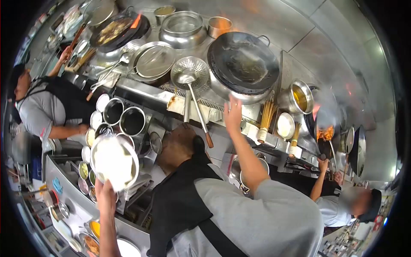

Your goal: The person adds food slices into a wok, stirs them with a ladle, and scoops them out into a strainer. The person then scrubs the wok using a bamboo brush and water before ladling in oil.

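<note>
Bowl (113, 162) in left hand (105, 198), co-worker's sleeve mark (43, 131) unreadable

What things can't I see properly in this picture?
All in the head view:
What is in the bowl that the left hand holds: white glare washes it out.
The exact fingertips of the right hand: blurred.
The rest of the white dish: cut off by the bottom edge.
The jumble at lower right: too small.

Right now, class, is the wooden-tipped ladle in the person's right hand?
No: the ladle rests with its bowl over the perforated strainer, its handle apart from the right hand.
</note>
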`<state>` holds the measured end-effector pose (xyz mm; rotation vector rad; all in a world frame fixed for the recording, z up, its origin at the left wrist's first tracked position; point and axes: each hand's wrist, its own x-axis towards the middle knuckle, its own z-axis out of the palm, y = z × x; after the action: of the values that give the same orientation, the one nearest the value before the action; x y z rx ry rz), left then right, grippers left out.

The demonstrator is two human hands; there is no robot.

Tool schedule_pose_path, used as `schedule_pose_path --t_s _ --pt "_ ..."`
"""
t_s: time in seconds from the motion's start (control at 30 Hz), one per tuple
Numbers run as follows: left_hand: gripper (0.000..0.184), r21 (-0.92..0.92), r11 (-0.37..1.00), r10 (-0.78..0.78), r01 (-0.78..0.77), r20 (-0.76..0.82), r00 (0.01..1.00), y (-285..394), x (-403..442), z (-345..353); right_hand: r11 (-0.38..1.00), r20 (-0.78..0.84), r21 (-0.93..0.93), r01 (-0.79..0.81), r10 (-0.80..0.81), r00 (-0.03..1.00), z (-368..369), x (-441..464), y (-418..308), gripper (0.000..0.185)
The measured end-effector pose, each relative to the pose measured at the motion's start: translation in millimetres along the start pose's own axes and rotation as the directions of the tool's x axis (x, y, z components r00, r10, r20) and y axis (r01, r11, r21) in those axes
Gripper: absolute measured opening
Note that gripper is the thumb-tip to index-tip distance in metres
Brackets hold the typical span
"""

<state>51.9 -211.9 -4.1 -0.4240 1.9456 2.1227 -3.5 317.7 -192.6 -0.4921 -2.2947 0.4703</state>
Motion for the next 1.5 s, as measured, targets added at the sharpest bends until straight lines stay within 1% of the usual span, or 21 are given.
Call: schedule_pose_path --t_s 0.07,0.13,0.23,0.4,0.47,0.5,0.53,0.6,0.7,0.77,0.97,1.0,1.03,1.1,1.13,1.17,1.23,1.27,1.33,1.43,1.5 --pt "0.046 0.021 1.0 0.011 -0.014 0.124 0.992 18 64 67 0.999 -0.004 0.001 -0.038 0.038 0.999 2 57 10 0.037" --pt "0.04 -0.013 1.0 0.004 -0.001 0.247 0.969 28 124 141 0.995 0.332 -0.086 -0.048 0.074 0.94 20 90 34 0.033" --pt "0.038 0.025 1.0 -0.022 0.014 0.352 0.936 49 184 267 0.986 0.449 -0.158 -0.06 0.126 0.885 39 101 57 0.022" --pt "0.032 0.197 0.976 -0.022 -0.09 0.505 0.863 9 299 435 0.995 0.312 0.046 -0.087 0.068 0.948 13 94 52 0.024" --pt "0.031 0.304 0.929 0.024 -0.209 0.516 0.856 -14 329 500 0.967 0.09 0.25 -0.041 0.019 0.996 -14 83 35 0.025" --pt "0.031 0.362 0.887 0.065 -0.287 0.518 0.853 -21 335 530 0.932 0.212 0.319 -0.174 0.108 0.971 -31 69 32 0.024" --pt "0.032 0.472 0.788 0.114 -0.396 0.519 0.847 -24 336 557 0.877 0.338 0.37 -0.307 0.181 0.924 -46 52 32 0.024" --pt "0.033 0.57 0.661 0.159 -0.489 0.53 0.833 -33 338 605 0.916 0.411 0.305 -0.262 0.122 0.904 -53 3 56 0.021" --pt "0.024 0.559 -0.116 0.522 -0.821 0.738 0.428 -48 348 659 0.87 0.551 0.187 -0.455 0.291 0.783 -73 -66 81 0.019" --pt "0.026 0.484 -0.341 0.492 -0.806 0.822 0.285 -32 347 676 0.885 0.567 0.139 -0.443 0.296 0.769 -87 -94 93 0.018" --pt "0.025 0.412 -0.471 0.596 -0.78 0.801 0.063 58 326 650 0.811 0.692 0.078 -0.58 0.375 0.617 -113 -76 78 0.017" --pt "0.023 0.467 -0.271 0.619 -0.842 0.754 0.219 73 321 633 0.804 0.708 0.152 -0.574 0.317 0.631 -111 -61 70 0.017" --pt "0.023 0.498 -0.271 0.63 -0.824 0.739 0.24 80 317 613 0.794 0.722 0.228 -0.563 0.251 0.645 -110 -43 61 0.017" --pt "0.023 0.541 0.097 0.752 -0.835 0.51 0.418 93 314 546 0.767 0.77 0.367 -0.527 0.067 0.634 -118 15 28 0.017" --pt "0.029 0.451 0.113 0.848 -0.885 0.42 0.323 80 325 508 0.701 0.785 0.493 -0.516 -0.102 0.611 -123 41 2 0.018" --pt "0.033 0.491 0.519 0.593 -0.7 0.382 0.709 90 300 463 0.588 0.831 0.529 -0.612 -0.212 0.514 -128 64 -20 0.02" --pt "0.019 0.371 0.739 0.492 -0.563 0.275 0.826 76 278 371 0.442 0.703 0.71 -0.548 -0.488 0.517 -136 91 -70 0.019" --pt "0.012 0.38 0.863 0.267 -0.334 0.219 0.939 83 246 322 0.329 0.569 0.81 -0.486 -0.646 0.51 -140 100 -99 0.018" --pt "0.01 0.136 0.962 0.213 -0.236 0.165 0.963 69 192 223 0.063 0.31 0.86 -0.506 -0.852 0.421 -140 102 -149 0.017" --pt "0.012 0.223 0.974 0.06 -0.037 -0.097 0.993 62 75 89 -0.217 -0.044 0.756 -0.617 -0.958 0.283 -132 90 -217 0.013" --pt "0.012 0.105 0.994 0.045 -0.016 -0.277 0.96 7 16 4 -0.31 -0.302 0.606 -0.732 -0.942 0.149 -132 85 -265 0.008"
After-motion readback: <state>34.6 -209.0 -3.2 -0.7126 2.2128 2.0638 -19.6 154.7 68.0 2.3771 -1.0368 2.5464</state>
